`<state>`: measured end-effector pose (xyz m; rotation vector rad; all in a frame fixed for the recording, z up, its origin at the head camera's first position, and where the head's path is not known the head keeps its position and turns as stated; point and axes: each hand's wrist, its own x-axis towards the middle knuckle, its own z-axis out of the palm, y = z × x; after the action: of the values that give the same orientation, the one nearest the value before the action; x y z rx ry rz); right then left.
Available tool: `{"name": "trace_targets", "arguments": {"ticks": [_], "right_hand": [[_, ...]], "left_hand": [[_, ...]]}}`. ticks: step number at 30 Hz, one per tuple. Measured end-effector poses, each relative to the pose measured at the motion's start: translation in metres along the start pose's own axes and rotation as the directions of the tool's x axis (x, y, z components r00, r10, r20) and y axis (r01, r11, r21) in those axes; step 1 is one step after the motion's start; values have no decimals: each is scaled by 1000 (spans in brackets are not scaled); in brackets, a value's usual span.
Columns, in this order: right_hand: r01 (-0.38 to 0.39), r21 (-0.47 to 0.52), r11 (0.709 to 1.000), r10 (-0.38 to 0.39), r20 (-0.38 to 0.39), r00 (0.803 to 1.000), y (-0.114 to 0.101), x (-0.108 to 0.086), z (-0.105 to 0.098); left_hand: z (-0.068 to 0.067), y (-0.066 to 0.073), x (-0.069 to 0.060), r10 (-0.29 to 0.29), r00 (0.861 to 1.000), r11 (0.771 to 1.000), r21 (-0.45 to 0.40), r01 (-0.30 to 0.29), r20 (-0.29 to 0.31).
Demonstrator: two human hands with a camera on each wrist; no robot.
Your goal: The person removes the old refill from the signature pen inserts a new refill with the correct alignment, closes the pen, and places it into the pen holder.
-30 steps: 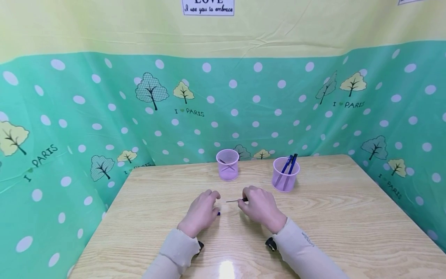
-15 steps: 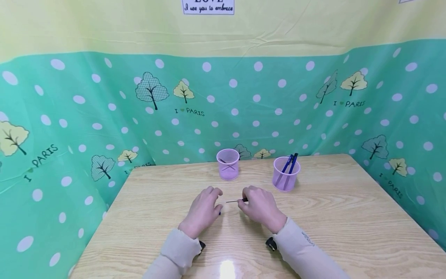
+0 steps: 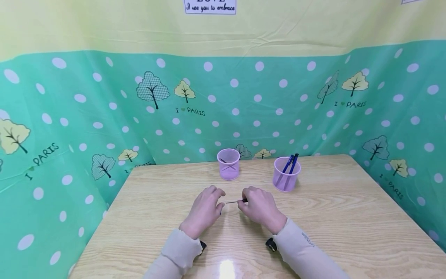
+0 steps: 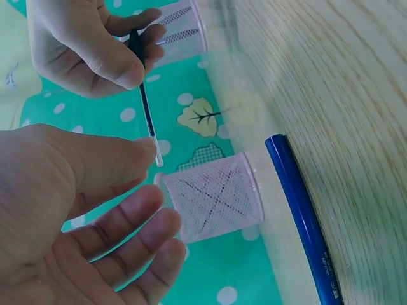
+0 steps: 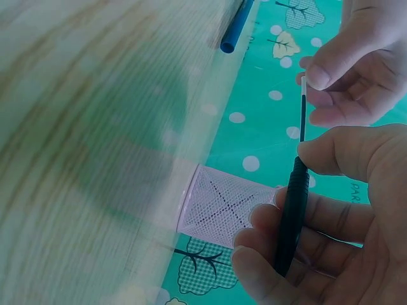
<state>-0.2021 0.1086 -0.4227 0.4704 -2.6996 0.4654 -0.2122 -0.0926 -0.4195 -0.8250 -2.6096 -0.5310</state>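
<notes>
My right hand [image 3: 259, 203] grips the black grip piece [image 5: 292, 216] of a pen; a thin, dark ink refill [image 4: 147, 105] sticks out of it toward the left. Close to the refill's clear end is my left hand [image 3: 203, 209], its thumb [image 4: 143, 155] beside that end and its other fingers spread apart from the thumb. Whether the thumb touches the refill, I cannot tell. On the table lies a blue pen barrel [image 4: 304, 219], near the left hand and mostly hidden under it in the head view.
Two purple mesh pen cups stand at the back of the wooden table [image 3: 146, 201]. The left cup [image 3: 229, 170] has a dark thin item in it; the right cup [image 3: 283, 180] holds blue pens [image 3: 292, 164]. A green dotted cloth [image 3: 195, 131] hangs behind.
The left hand has moved slightly right, toward the refill's end, covering more of the blue barrel. The right hand stays in place with the grip piece and refill.
</notes>
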Motion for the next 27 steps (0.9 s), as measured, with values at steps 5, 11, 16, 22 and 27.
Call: {"name": "trace_targets", "arguments": {"ticks": [5, 11, 16, 22, 27], "right_hand": [[7, -2, 1000, -7, -9, 1000, 0, 0, 0], [19, -2, 1000, -19, -13, 1000, -2, -1, 0], [24, -5, 1000, -24, -17, 1000, -2, -1, -1], [24, -2, 1000, -24, -16, 1000, -2, -1, -1], [24, 0, 1000, -24, -5, 1000, -2, -1, -1]], "left_hand": [[1, 0, 1, 10, 1000, 1000, 9, -10, -11], [1, 1, 1, 24, 1000, 1000, 0, -24, -16], [0, 1, 1, 39, 999, 999, -1, -39, -16], [1, 1, 1, 33, 999, 999, -19, -33, -8], [1, 2, 0, 17, 1000, 999, -31, -16, 21]]}}
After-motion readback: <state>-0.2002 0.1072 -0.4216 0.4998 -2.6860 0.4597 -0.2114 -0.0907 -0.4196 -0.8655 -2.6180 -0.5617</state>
